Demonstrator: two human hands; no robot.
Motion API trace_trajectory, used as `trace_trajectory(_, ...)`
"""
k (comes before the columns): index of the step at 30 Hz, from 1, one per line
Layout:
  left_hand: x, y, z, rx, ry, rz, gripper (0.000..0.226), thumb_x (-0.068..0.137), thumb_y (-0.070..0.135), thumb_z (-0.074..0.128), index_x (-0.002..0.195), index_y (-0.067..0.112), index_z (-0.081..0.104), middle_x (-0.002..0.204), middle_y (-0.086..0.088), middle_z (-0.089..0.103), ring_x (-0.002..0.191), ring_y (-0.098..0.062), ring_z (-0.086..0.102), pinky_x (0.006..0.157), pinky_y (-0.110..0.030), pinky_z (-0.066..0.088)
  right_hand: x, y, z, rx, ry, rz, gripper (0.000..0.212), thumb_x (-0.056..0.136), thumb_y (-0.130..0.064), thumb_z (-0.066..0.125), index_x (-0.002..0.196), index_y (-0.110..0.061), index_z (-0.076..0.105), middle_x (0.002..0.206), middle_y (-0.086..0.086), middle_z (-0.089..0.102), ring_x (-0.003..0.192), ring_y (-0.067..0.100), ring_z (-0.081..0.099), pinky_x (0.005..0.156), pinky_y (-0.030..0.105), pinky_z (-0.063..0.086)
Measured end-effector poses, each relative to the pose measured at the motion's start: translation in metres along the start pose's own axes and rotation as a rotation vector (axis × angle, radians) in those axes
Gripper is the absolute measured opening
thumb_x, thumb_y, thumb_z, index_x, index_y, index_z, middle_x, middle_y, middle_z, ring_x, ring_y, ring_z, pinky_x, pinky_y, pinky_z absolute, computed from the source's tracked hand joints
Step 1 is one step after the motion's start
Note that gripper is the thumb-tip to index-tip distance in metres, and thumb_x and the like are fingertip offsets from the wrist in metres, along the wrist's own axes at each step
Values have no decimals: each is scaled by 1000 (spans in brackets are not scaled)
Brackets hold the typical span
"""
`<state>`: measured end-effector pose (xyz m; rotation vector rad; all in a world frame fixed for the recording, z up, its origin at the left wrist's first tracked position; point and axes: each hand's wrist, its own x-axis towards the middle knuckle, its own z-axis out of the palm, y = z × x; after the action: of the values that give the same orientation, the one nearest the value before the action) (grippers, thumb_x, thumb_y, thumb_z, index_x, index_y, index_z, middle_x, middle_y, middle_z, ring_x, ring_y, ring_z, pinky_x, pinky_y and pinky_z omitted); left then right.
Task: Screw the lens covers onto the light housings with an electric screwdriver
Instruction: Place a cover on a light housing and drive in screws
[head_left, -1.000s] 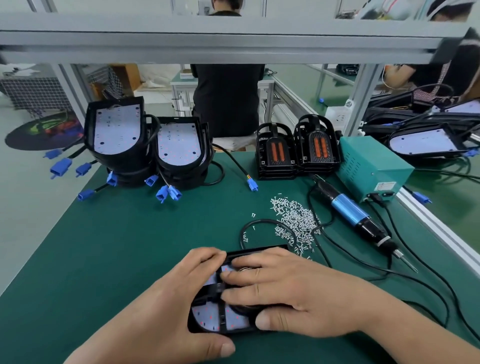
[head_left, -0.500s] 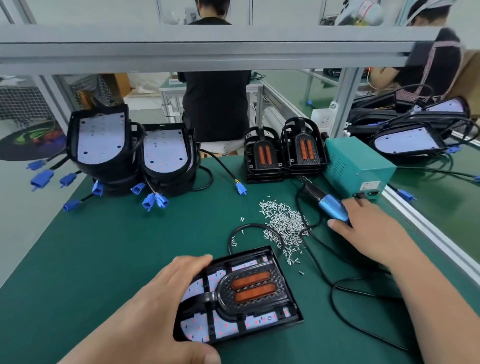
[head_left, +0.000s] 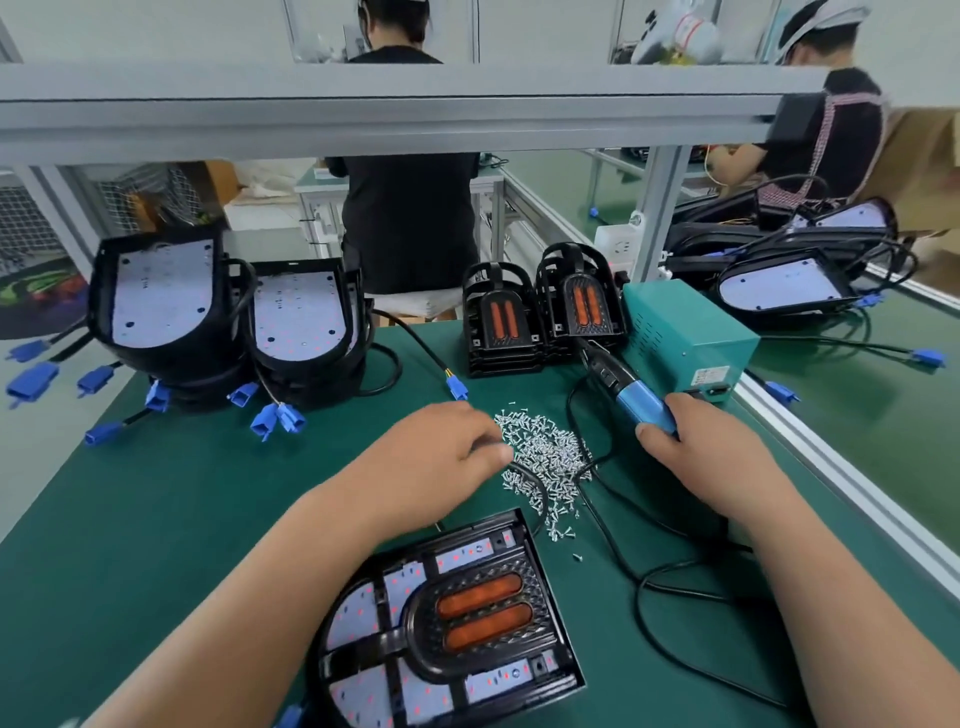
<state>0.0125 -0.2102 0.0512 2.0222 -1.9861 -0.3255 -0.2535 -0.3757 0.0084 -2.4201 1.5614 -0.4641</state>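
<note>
Changed: your left grip (head_left: 441, 457) is off the light housing (head_left: 540, 680) and now at the screws (head_left: 545, 452); your right grip (head_left: 711, 457) now wraps the electric screwdriver (head_left: 639, 402).
Left grip: fingers curled, can't tell if a screw is pinched.
Meaning: fastening likely next.
Lens cover (head_left: 478, 613): seated in housing, near centre.
Containers: none, screws loose on counter (head_left: 182, 519).
</note>
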Motion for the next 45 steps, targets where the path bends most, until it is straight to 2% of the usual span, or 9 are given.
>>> trace_trajectory(4, 59, 10, 15, 99, -135, -22, 37, 105, 49, 52, 100, 14, 63, 104, -2, 56, 98, -25, 59, 93, -46, 51, 0, 2, -4, 274, -4, 15, 36, 102, -46, 59, 85, -14, 53, 72, 4, 58, 60, 23, 54, 57, 37, 40)
trace_trajectory(10, 92, 19, 32, 237, -183, -4, 70, 88, 78, 58, 128, 20, 62, 115, -2, 51, 101, -28, 59, 77, -41, 50, -3, 0, -9, 627, -27, 89, 51, 87, -55, 60, 85, -3, 58, 62, -3, 48, 54, 16, 42, 61, 36, 33)
trace_trajectory(16, 93, 17, 37, 200, -192, 104, 68, 86, 73, 65, 138, 29, 59, 111, 7, 45, 102, -23, 56, 78, -38, 47, -4, -2, -5, 633, -128, 34, 47, 95, -47, 63, 88, -1, 63, 66, 4, 54, 57, 18, 47, 63, 39, 36)
trace_trajectory(21, 92, 20, 39, 87, -222, 131, 32, 95, 44, 73, 115, 20, 67, 104, 4, 59, 98, -20, 55, 77, -34, 43, -8, 2, -5, 583, -179, 6, 55, 81, -60, 57, 86, -7, 68, 66, 0, 52, 58, 16, 45, 62, 37, 35)
trace_trajectory(27, 90, 18, 35, -11, -222, 91, 11, 97, 12, 58, 89, 7, 62, 89, -12, 64, 80, -29, 57, 73, -36, 49, -11, 3, -4, 915, -198, 86, 37, 89, -46, 64, 90, -11, 77, 76, 15, 73, 60, 19, 62, 54, 31, 51)
trace_trajectory(32, 86, 3, 28, -431, -223, -115, 11, 98, 8, 64, 95, 12, 74, 88, -15, 78, 73, -16, 70, 70, -36, 60, -10, 1, -3, 1160, -138, 186, 40, 86, -43, 67, 91, -4, 77, 84, 18, 74, 62, 22, 63, 50, 29, 53)
trace_trajectory(38, 74, -10, 15, -1194, -268, -366, 9, 101, 0, 63, 104, 4, 70, 80, -7, 72, 66, -8, 67, 57, -17, 53, -10, -11, 0, 1462, -128, 312, 36, 106, -34, 57, 112, -1, 70, 85, 8, 71, 62, 17, 62, 48, 28, 52)
trace_trajectory(42, 53, -20, -1, -1729, -294, -392, 11, 93, 2, 63, 103, 5, 61, 85, -7, 65, 66, -8, 57, 54, -17, 48, -12, -19, -1, 1637, -123, 374, 35, 107, -37, 57, 111, -3, 63, 81, 5, 66, 57, 15, 57, 45, 25, 48)
trace_trajectory(45, 29, -31, -5, -1932, -302, -381, 11, 90, 3, 58, 100, 6, 54, 89, -9, 59, 65, -11, 49, 52, -18, 42, -14, -26, -1, 1707, -96, 413, 33, 107, -38, 55, 110, -5, 60, 81, 5, 64, 56, 14, 55, 43, 23, 47)
